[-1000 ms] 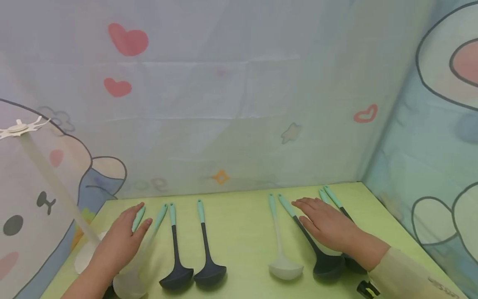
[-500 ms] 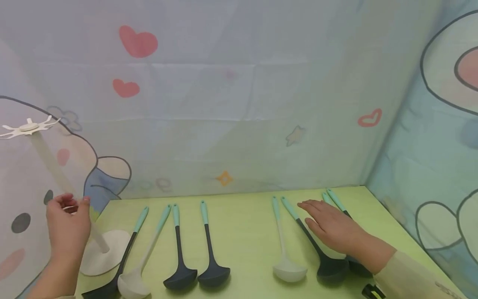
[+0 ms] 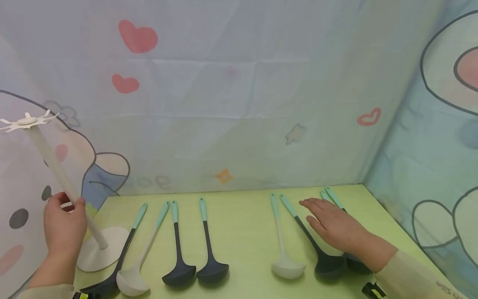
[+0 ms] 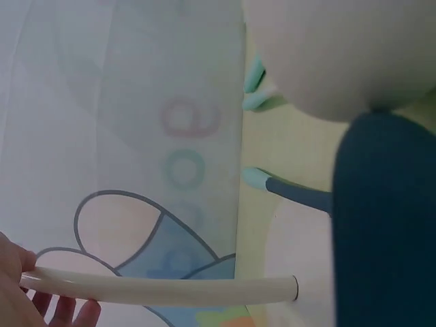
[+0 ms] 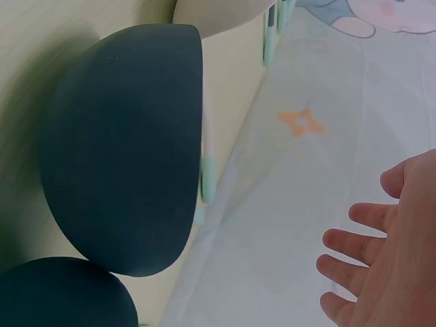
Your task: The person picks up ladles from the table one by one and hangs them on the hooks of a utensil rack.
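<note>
My left hand (image 3: 65, 226) is at the pole of a white stand (image 3: 54, 164), thumb on one side and fingers curled on the other. The left wrist view shows the same grip on the pole (image 4: 170, 291). Hooked arms fan out at its top, and a round base (image 3: 115, 238) rests on the table. My right hand (image 3: 334, 224) is held with straight fingers over the ladles on the right, partly hiding them; it holds nothing. Nearest to it lies a dark ladle (image 3: 330, 265) with a mint handle. In the right wrist view its fingers are spread (image 5: 402, 252).
Beside the stand base lie a dark ladle (image 3: 123, 255) and a white ladle (image 3: 132, 282). Two dark ladles (image 3: 179, 274) are left of centre, and a white ladle (image 3: 287, 268) right of centre. A printed cloth (image 3: 239, 99) closes off the table's (image 3: 242, 232) back edge.
My left hand has moved left from above the left ladles to the stand's pole and closed around it. The right hand has stayed nearly still.
</note>
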A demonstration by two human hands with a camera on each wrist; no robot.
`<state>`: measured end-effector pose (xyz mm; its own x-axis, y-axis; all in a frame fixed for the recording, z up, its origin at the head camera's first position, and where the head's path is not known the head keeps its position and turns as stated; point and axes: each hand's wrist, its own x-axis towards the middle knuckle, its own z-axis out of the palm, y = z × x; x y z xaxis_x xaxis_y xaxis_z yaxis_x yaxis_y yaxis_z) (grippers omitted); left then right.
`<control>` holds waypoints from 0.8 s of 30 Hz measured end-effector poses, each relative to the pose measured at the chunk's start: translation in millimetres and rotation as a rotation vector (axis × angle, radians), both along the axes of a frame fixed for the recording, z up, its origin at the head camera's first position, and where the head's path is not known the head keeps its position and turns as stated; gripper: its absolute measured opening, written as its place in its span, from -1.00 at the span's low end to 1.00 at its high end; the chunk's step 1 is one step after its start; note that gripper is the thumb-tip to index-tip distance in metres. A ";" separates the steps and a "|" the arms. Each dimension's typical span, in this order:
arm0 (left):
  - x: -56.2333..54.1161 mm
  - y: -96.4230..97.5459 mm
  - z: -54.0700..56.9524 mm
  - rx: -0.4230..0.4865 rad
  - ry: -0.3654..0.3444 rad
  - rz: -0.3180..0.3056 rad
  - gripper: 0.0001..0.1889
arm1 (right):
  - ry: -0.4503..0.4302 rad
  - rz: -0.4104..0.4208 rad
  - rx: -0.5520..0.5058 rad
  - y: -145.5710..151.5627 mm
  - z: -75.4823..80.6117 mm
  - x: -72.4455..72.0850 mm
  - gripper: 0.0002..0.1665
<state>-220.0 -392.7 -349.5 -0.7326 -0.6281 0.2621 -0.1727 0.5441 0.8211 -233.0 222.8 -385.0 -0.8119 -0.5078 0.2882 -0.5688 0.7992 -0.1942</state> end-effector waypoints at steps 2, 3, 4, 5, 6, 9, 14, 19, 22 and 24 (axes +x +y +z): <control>-1.5 -1.2 -2.6 -0.037 -0.006 0.011 -0.44 | -0.003 0.000 -0.004 1.1 0.6 0.8 -0.49; -2.0 -1.7 -3.8 -0.048 -0.005 0.018 -0.45 | -0.008 0.000 -0.007 1.5 0.7 1.0 -0.49; -2.0 -1.7 -4.9 -0.055 -0.005 0.027 -0.45 | -0.013 0.000 -0.009 1.8 0.6 1.3 -0.49; -2.0 -2.3 -5.6 -0.059 -0.002 0.031 -0.45 | -0.016 0.002 -0.010 2.1 0.4 1.4 -0.49; -1.7 -2.8 -6.3 -0.059 -0.002 0.038 -0.45 | -0.017 0.002 -0.012 2.4 0.0 1.6 -0.49; -1.2 -4.1 -7.6 -0.056 0.003 0.060 -0.46 | -0.017 0.000 -0.012 3.4 -1.4 1.6 -0.49; 0.0 -5.2 -9.1 -0.073 0.012 0.078 -0.46 | -0.024 -0.025 -0.006 5.0 -1.7 1.3 -0.48; 2.6 -0.6 -6.4 -0.082 0.029 0.066 -0.45 | -0.044 -0.032 -0.003 6.7 0.3 3.3 -0.46; 4.3 3.5 -2.4 -0.106 0.063 0.050 -0.46 | -0.049 -0.037 -0.004 7.7 0.9 4.9 -0.45; 5.5 5.9 1.4 -0.123 0.077 0.039 -0.46 | -0.052 -0.042 -0.005 8.7 0.8 5.9 -0.45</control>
<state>-214.5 -386.8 -348.1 -0.6828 -0.6154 0.3938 -0.1346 0.6358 0.7601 -227.1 231.5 -384.1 -0.8465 -0.4714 0.2473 -0.5235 0.8214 -0.2263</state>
